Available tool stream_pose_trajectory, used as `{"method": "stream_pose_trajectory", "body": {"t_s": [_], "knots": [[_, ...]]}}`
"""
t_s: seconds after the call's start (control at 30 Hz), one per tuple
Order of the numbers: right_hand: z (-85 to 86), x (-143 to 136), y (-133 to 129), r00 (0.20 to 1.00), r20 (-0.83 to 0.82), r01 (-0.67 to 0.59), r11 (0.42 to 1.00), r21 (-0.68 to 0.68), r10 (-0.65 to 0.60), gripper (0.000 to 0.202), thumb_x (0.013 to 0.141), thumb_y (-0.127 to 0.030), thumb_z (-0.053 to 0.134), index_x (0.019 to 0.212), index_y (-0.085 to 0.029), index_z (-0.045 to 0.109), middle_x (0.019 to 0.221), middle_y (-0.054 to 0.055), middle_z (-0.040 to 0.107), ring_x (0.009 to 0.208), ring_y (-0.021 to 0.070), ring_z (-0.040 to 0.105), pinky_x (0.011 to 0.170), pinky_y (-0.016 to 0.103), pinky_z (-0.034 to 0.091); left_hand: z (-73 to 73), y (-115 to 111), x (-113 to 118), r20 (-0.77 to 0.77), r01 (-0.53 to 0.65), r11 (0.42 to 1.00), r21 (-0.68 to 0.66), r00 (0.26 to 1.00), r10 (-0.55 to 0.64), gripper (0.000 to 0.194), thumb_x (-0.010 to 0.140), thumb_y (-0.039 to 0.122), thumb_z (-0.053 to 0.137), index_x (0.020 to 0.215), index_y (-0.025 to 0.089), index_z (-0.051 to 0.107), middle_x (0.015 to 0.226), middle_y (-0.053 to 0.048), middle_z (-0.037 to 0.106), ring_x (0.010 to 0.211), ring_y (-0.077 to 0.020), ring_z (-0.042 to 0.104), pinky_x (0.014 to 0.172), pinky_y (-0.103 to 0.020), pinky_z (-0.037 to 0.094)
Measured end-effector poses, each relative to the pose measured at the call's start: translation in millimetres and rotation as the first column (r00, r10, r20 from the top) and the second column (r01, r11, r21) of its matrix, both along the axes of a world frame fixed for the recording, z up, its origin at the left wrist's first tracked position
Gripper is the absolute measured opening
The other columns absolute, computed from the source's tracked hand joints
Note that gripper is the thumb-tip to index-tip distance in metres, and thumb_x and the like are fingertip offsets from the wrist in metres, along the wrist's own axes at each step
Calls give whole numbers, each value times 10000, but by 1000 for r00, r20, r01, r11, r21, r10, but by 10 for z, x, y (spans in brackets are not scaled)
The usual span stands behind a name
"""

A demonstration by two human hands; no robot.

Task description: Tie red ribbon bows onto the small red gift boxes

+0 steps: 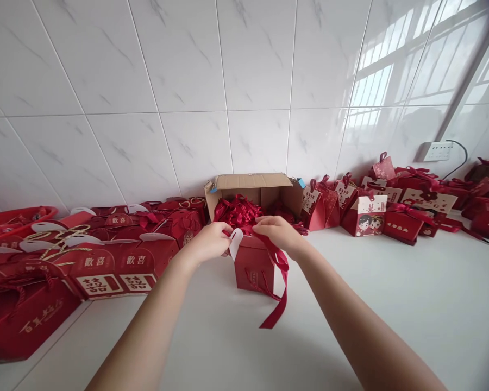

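Note:
A small red gift box (245, 273) with a red cord handle stands upright on the white table, between my hands. My left hand (215, 241) pinches at the box's upper left edge, by a white curved flap (235, 243). At the top of the box my right hand (277, 233) is closed on a dark red ribbon (284, 277). One tail of that ribbon hangs down the box's right side and reaches the table. My right fingertips are partly hidden behind the hand.
Behind the gift box, an open cardboard carton (252, 181) holds red ribbons (237, 210). Rows of red gift boxes (124, 266) stand at the left, beside a red basin (44, 212). Several more decorated boxes (370, 217) line the tiled wall at the right, below a socket (434, 151).

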State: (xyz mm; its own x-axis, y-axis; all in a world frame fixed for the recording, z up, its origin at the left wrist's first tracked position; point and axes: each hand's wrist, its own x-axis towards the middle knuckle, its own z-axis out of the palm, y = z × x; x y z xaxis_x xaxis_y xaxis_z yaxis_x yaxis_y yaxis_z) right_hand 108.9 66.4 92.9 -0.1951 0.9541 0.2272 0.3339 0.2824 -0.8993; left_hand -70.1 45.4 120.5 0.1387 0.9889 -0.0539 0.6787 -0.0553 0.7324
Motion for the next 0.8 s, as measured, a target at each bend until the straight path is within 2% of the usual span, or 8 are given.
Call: {"method": "stream_pose_trajectory", "body": {"t_s": [0.17, 0.33, 0.53, 0.7, 0.8], "knots": [[-103, -161, -23, 995, 96, 1, 1000, -6, 0, 302, 703, -293, 540, 432, -168, 496, 719, 30, 604, 866, 203, 552, 749, 283, 364, -23, 17, -20, -1, 5, 1000, -19, 1000, -5, 303, 646, 254, 596, 934, 166, 630, 803, -63, 731, 734, -213, 683, 605, -243, 504], [-114, -215, -47, 987, 158, 27, 999, 18, -30, 306, 736, -319, 509, 467, -173, 523, 781, 29, 618, 839, 184, 542, 738, 283, 357, -38, 37, -41, 7, 44, 998, -46, 999, -44, 313, 656, 239, 544, 955, 173, 607, 814, -70, 729, 776, -230, 686, 634, -266, 519], [-127, -217, -39, 978, 201, 46, 998, 38, -53, 334, 776, -354, 455, 504, -179, 536, 714, 7, 595, 733, 155, 525, 686, 267, 360, -50, 54, -45, -6, 58, 997, -42, 998, -59, 275, 652, 236, 529, 909, 175, 604, 840, -75, 727, 805, -233, 681, 649, -269, 527], [-172, -232, -25, 965, 247, 76, 995, 68, -90, 300, 743, -262, 501, 458, -173, 471, 799, 32, 612, 850, 182, 533, 723, 266, 347, -70, 65, -47, -43, 69, 997, -16, 997, -69, 251, 666, 254, 528, 891, 184, 614, 836, -64, 724, 815, -235, 678, 649, -265, 524], [-198, -243, -25, 956, 277, 81, 994, 74, -98, 296, 739, -254, 499, 457, -177, 453, 719, 23, 596, 797, 178, 532, 693, 268, 341, -54, 47, -31, -46, 68, 997, -30, 997, -69, 263, 679, 258, 528, 920, 187, 605, 837, -57, 724, 809, -227, 681, 664, -267, 526]]}}
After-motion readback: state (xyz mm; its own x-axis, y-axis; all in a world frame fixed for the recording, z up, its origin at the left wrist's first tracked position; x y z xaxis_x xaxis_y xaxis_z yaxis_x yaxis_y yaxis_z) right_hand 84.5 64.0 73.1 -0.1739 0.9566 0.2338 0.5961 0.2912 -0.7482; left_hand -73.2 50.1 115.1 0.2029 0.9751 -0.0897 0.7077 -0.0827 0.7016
